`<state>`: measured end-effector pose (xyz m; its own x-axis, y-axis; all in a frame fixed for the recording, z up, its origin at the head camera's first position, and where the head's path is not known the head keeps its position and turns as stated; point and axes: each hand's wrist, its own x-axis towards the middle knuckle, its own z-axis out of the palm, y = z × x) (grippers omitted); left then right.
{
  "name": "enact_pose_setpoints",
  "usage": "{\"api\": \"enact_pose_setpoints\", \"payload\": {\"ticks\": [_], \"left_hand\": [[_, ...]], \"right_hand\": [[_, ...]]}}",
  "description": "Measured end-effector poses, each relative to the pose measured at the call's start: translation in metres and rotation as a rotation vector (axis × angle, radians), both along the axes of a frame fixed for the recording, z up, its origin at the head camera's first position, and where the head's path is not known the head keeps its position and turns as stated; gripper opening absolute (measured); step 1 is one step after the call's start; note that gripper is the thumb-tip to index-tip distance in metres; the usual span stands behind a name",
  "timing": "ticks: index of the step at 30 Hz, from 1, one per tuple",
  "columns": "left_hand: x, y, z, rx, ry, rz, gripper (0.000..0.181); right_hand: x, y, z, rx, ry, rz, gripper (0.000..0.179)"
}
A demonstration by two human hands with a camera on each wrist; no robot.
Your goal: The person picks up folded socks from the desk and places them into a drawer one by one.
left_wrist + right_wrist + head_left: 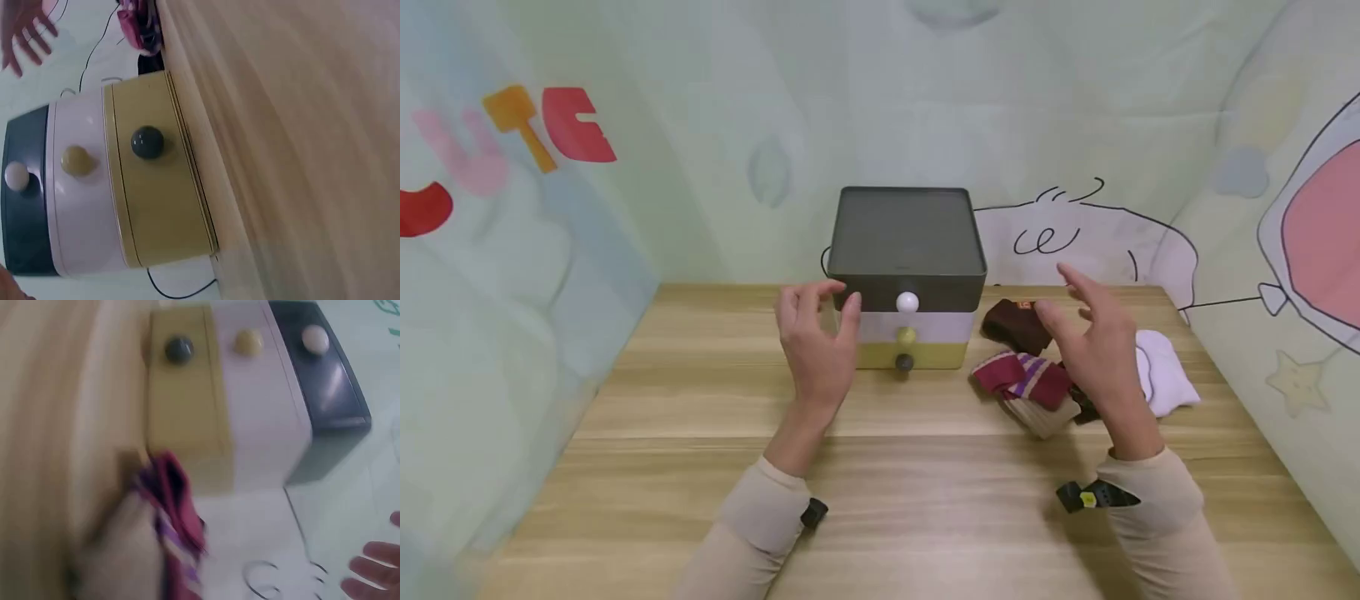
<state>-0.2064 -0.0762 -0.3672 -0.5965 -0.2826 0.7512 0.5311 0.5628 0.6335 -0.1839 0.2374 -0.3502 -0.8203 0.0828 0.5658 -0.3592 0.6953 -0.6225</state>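
A small three-drawer box (pixel 908 233) stands at the back middle, with a dark grey top drawer, a pale middle one and a mustard bottom one (pixel 162 200). Each drawer has a round knob, and all three are closed. My left hand (pixel 820 350) is raised in front of the box's left side, fingers loosely bent and holding nothing. To the right, my right hand (pixel 1097 350) hovers over a pile of folded fabric, thumb and fingers apart. In that pile lie a maroon striped knit piece (pixel 1000 373), a dark brown piece (pixel 1017 325) and a white piece (pixel 1168 375).
A beige ribbed piece (pixel 1041 417) sits under the striped one, and a dark patterned piece is partly hidden behind my right hand. The wooden table (pixel 700 467) reaches a printed cloth backdrop (pixel 700 125) behind the box.
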Motion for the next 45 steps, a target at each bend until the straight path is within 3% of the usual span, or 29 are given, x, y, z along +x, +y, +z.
{"api": "enact_pose_setpoints", "payload": {"ticks": [2, 6, 9, 15, 18, 20, 23, 27, 29, 35, 41, 45], "left_hand": [[-0.005, -0.008, 0.000, 0.074, -0.022, -0.034, 0.034], [-0.009, -0.020, 0.014, 0.221, -0.148, -0.234, 0.050], [-0.010, -0.026, 0.027, 0.261, -0.201, -0.351, 0.049], [-0.008, -0.038, 0.037, 0.211, -0.218, -0.347, 0.041], [-0.007, -0.039, 0.035, 0.243, -0.239, -0.375, 0.040], [-0.007, -0.040, 0.033, 0.264, -0.254, -0.407, 0.041], [-0.006, -0.039, 0.031, 0.276, -0.286, -0.444, 0.042], [-0.006, -0.039, 0.033, 0.251, -0.349, -0.453, 0.043], [-0.005, -0.039, 0.034, 0.238, -0.399, -0.459, 0.044], [-0.004, -0.039, 0.040, 0.206, -0.523, -0.551, 0.047], [-0.007, -0.036, 0.045, 0.159, -0.532, -0.591, 0.049], [-0.009, -0.037, 0.045, 0.168, -0.543, -0.593, 0.049]], "right_hand": [[0.004, -0.009, -0.011, -0.098, -0.086, 0.022, 0.045], [0.021, -0.042, -0.029, -0.205, -0.246, 0.069, 0.036], [0.033, -0.073, -0.028, -0.263, -0.284, 0.125, 0.029], [0.029, -0.134, -0.007, -0.370, -0.201, 0.315, 0.030], [0.021, -0.152, 0.000, -0.386, -0.162, 0.346, 0.032], [0.016, -0.161, 0.002, -0.403, -0.160, 0.343, 0.031], [0.004, -0.171, -0.008, -0.429, -0.132, 0.294, 0.028], [-0.009, -0.177, -0.024, -0.437, -0.037, 0.203, 0.023], [-0.008, -0.176, -0.026, -0.429, -0.009, 0.165, 0.018], [0.019, -0.163, -0.030, -0.398, -0.016, 0.115, 0.015], [0.060, -0.156, -0.029, -0.363, -0.001, 0.085, 0.016], [0.079, -0.158, -0.028, -0.336, 0.011, 0.110, 0.018]]}}
